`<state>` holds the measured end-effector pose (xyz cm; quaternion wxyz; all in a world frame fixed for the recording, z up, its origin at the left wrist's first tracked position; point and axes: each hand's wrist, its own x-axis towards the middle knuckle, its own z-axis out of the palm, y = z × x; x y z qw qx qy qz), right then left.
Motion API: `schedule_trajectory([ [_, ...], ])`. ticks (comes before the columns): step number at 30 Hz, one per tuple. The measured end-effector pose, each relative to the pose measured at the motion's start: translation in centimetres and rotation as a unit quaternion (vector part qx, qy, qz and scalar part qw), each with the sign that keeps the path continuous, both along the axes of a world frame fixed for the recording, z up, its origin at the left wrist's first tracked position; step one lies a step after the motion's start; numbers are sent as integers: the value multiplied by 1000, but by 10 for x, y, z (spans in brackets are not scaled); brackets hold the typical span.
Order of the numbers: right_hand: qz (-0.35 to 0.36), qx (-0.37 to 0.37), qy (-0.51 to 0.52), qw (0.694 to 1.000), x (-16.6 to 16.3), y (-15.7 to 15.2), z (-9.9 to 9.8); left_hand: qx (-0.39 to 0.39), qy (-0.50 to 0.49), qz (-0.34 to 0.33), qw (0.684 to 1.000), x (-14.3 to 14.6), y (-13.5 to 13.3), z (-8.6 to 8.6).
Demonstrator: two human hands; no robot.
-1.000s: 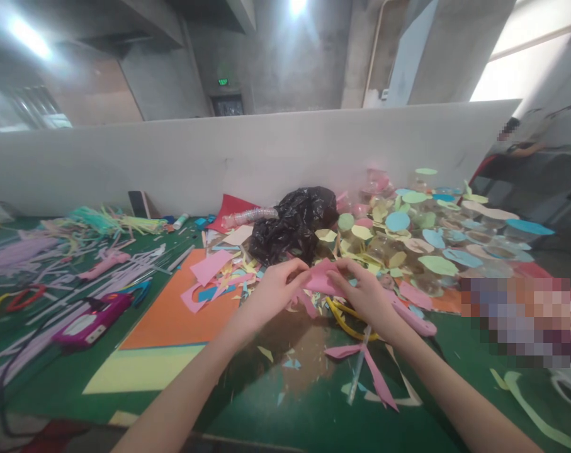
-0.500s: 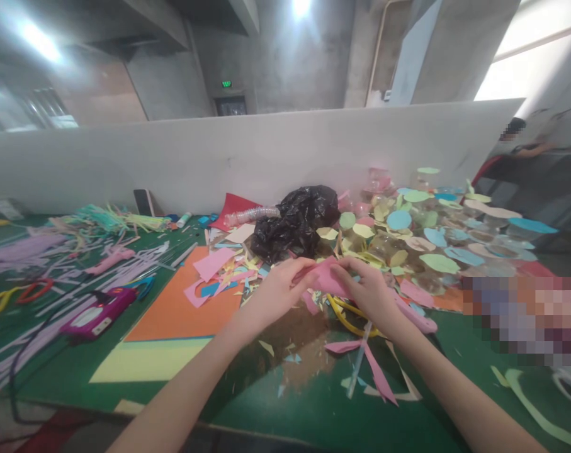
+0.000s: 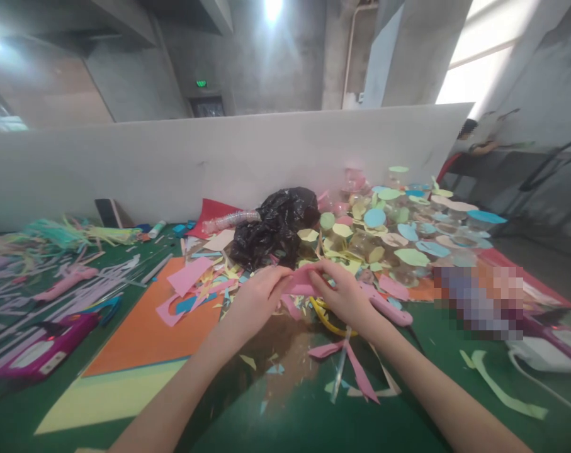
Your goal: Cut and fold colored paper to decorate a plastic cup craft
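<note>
Between my two hands is a piece of pink paper [image 3: 300, 283], held above the table and curved or folded. The fingers of my left hand [image 3: 261, 292] are closed on its left end. My right hand [image 3: 339, 290] pinches the right end, thumb toward me. Below my right wrist, yellow-handled scissors [image 3: 327, 319] lie partly hidden under the hand. A strip shape of pink paper [image 3: 361, 371] with a clear stick [image 3: 340, 371] lies nearer to me. To the right of my right hand rests a pink glue gun [image 3: 386, 306].
A black plastic bag [image 3: 278, 226] sits beyond my hands. Right of it, many plastic cups carry coloured paper discs [image 3: 374, 218]. Orange sheets [image 3: 143, 327] lie on the left, near a magenta device [image 3: 51, 346] and paper strips. A white partition [image 3: 172, 163] stands behind; a person sits far right.
My view has turned to the right, so the table's things sit further left. Both hands still hold the pink paper, close together.
</note>
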<state>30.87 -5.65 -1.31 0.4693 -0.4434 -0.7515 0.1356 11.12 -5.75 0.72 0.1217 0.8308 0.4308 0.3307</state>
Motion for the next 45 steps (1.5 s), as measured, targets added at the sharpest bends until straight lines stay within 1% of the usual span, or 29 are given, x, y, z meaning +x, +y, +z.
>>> schedule_trajectory([
  [4,-11,-13,0,1000,0,-1,3,-12,5,4,1000,1,-1,-1],
  [7,-7,-13,14,1000,-1,-2,6,-50,0,9,999,2,-5,2],
  [10,-1,-13,33,999,-1,-3,8,-97,-27,12,995,4,-10,6],
  [13,-2,-19,44,999,0,-4,7,-133,-64,11,989,6,-12,11],
  [16,-3,-36,52,998,0,-5,5,-163,-81,5,983,7,-15,13],
  [18,4,-53,57,997,-1,-6,3,-178,-86,13,980,6,-19,12],
  [20,21,-68,57,996,-3,-8,2,-188,-88,35,978,3,-26,11],
  [24,68,-92,24,993,-12,-15,-3,-200,-93,80,972,-7,-49,2],
  [28,112,-102,-12,988,-20,-27,-6,-226,-133,127,957,-15,-74,-9],
  [30,130,-107,-21,986,-23,-33,-5,-218,-142,146,954,-16,-85,-14],
  [34,147,-100,-45,983,-29,-40,-4,-200,-127,180,955,-19,-101,-23],
  [37,155,-85,-73,982,-32,-39,-6,-201,-142,180,952,-19,-106,-34],
  [41,149,-62,-108,981,-32,-36,-11,-193,-164,186,949,-19,-103,-51],
  [45,135,-68,-132,980,-31,-36,-11,-176,-169,186,952,-20,-101,-58],
])
